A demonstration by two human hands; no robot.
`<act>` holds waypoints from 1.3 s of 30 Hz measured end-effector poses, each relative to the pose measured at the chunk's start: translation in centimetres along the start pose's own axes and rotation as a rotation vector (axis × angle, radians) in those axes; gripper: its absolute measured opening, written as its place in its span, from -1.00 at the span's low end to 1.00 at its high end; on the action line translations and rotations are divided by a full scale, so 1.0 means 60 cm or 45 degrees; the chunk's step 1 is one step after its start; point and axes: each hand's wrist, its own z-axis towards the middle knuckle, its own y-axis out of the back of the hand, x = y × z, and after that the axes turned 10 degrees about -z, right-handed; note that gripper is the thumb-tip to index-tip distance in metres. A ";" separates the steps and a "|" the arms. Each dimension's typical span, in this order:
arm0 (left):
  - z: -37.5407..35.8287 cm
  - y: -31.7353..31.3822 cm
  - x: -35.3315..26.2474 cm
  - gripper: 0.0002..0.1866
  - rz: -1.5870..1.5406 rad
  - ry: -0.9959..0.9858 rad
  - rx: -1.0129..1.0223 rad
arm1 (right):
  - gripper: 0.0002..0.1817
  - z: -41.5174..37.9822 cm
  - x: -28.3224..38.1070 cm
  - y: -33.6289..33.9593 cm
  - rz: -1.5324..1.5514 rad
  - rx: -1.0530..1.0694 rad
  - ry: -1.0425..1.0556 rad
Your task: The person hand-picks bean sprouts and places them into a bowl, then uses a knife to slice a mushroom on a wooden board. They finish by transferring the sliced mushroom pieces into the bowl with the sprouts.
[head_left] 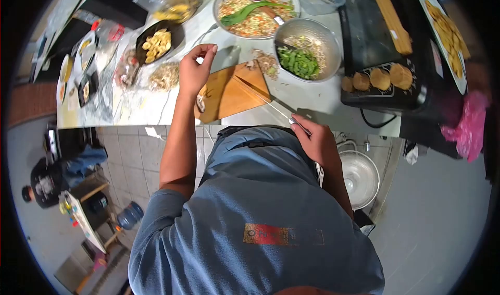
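My right hand (316,141) is closed round the handle of a knife (268,102). Its long blade points up and left, the tip over a wooden cutting board (229,89). Above the left part of the board, my left hand (196,72) is raised with thumb and finger bent together in a pinch. Anything between those fingertips is too small to make out. A small whitish piece (201,103) lies at the board's left edge, partly hidden by my forearm. Past the board's upper right corner are pale brown scraps (266,63).
A metal bowl (333,47) holds bean sprouts and chopped greens. Behind it stands a tray (221,26) of chopped vegetables with an egg. A dark bowl (177,34) holds pale yellow pieces. Round brown pieces rest on a black stove (375,99). A person (47,177) is at far left.
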 end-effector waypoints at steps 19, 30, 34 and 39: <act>-0.151 0.071 0.034 -0.76 0.753 0.236 0.089 | -0.66 0.081 0.026 0.006 -0.007 0.196 0.089; -0.117 0.040 -0.005 -0.77 0.374 0.340 0.195 | -0.65 0.060 0.010 0.004 0.027 0.108 0.027; -0.101 0.012 0.003 -0.78 0.432 0.223 0.310 | -0.64 0.052 0.010 0.008 0.013 0.113 -0.073; -0.098 -0.014 0.009 -0.76 0.675 0.042 0.389 | -0.62 0.042 0.007 0.007 0.042 0.087 -0.170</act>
